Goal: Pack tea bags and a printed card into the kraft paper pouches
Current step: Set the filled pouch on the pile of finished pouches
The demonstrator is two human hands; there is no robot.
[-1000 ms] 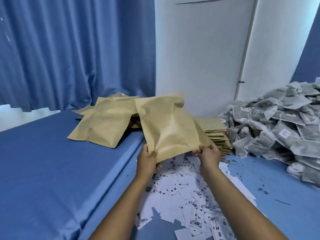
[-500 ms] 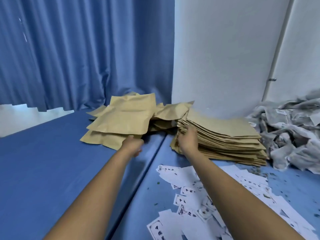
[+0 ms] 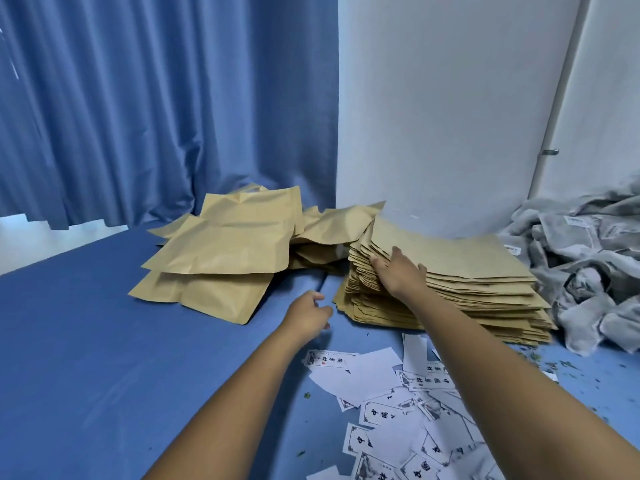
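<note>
I see my right hand [image 3: 398, 271] resting on the near left corner of the stack of flat kraft pouches [image 3: 460, 282], fingers spread over the top sheets, thumb against the stack's edge. The pouches are tan, thin and slightly fanned. My left hand [image 3: 308, 315] hovers above the blue sheet [image 3: 86, 341], fingers loosely curled, holding nothing. Filled, puffy pouches [image 3: 225, 251] lie left; printed cards [image 3: 398, 410] lie scattered near me; grey tea bags [image 3: 588, 258] are heaped right.
</note>
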